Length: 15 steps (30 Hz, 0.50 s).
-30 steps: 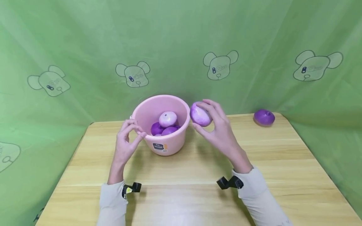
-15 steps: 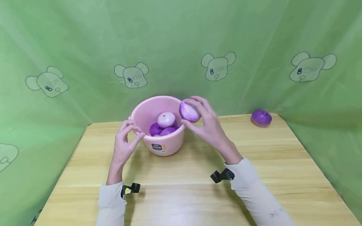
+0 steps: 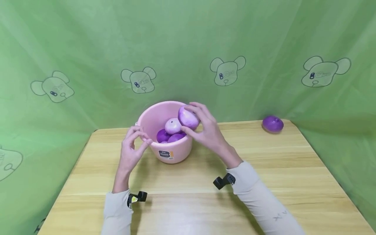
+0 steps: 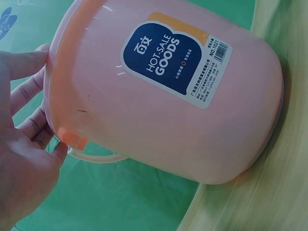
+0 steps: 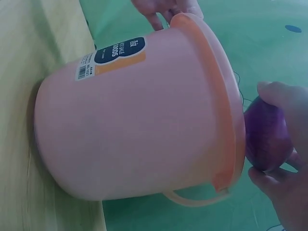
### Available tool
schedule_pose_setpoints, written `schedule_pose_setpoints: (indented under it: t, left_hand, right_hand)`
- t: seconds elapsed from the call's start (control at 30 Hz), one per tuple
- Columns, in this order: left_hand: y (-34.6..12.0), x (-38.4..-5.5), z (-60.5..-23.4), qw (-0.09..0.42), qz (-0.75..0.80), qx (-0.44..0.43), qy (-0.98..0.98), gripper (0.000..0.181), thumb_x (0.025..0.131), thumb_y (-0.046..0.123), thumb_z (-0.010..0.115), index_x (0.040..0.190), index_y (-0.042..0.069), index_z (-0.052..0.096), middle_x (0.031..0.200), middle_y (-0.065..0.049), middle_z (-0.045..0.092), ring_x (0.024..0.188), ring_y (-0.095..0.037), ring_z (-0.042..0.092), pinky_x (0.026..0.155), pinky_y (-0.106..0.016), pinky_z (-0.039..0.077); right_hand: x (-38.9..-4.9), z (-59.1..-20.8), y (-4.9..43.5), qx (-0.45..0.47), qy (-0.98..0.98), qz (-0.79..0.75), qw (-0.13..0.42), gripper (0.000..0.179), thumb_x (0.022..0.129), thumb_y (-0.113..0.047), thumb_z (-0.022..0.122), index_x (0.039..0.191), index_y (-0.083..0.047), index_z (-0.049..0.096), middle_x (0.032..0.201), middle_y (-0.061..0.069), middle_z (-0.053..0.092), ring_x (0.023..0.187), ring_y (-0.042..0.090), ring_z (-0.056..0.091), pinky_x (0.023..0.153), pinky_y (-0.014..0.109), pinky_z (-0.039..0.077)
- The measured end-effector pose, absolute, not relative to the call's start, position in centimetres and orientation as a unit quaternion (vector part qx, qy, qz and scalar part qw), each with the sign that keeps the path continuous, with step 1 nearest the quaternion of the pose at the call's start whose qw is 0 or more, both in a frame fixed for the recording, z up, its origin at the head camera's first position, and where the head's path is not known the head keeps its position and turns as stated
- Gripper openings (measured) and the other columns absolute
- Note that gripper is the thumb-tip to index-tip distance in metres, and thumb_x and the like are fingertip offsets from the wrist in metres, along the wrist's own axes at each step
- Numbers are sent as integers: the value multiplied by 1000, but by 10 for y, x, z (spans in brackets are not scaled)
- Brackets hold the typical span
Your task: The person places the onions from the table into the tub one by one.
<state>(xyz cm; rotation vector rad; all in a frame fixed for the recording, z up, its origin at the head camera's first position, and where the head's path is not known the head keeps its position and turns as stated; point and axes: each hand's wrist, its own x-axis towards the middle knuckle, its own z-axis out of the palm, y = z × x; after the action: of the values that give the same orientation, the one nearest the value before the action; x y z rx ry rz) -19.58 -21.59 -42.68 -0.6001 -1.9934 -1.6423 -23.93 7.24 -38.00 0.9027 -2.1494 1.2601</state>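
Note:
A pink bucket (image 3: 182, 151) stands on the table, a dark-blue and orange label on its near side. My left hand (image 3: 131, 151) holds its rim at the left, thumb at the front and fingers at the back. Between the thumb and fingers of my right hand (image 3: 209, 133) is a glossy purple onion (image 3: 188, 117), over the right part of the rim. In the right wrist view this onion (image 5: 267, 134) shows just past the bucket's mouth. Several onions lie inside the bucket, a pale one (image 3: 172, 126) on top of darker ones (image 3: 175, 137).
Another purple onion (image 3: 273, 124) sits near the back right corner of the wooden table (image 3: 264, 163). A green curtain (image 3: 182, 39) with mouse-head drawings hangs behind the table. The bucket's handle (image 4: 103, 158) hangs down its far side.
My right hand has carried the onion leftward, from beside the bucket to over its right rim. My left hand keeps its place on the rim.

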Motion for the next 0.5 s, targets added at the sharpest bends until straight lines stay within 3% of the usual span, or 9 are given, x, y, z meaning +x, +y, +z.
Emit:
schedule_pose_setpoints:
  t: [0.3,0.5]
  left_hand:
    - [-216,-196,-427,242,-603,-220,-727,13,83,-13,75,89,-4,67,114,-15,56,123,-28,48,123,-52,26]
    - [-216,-196,-428,241,-605,-222,-726,13,83,-12,74,88,-4,66,114,-16,56,124,-44,45,122,-53,26]
  right_hand:
    - [-236,-376,63,339,-804,444,204,66,86,-26,85,144,-16,55,152,9,47,136,24,51,110,40,47]
    - [-237,-377,60,348,-808,439,182,66,87,-29,84,146,-18,54,155,2,46,137,22,51,111,39,46]
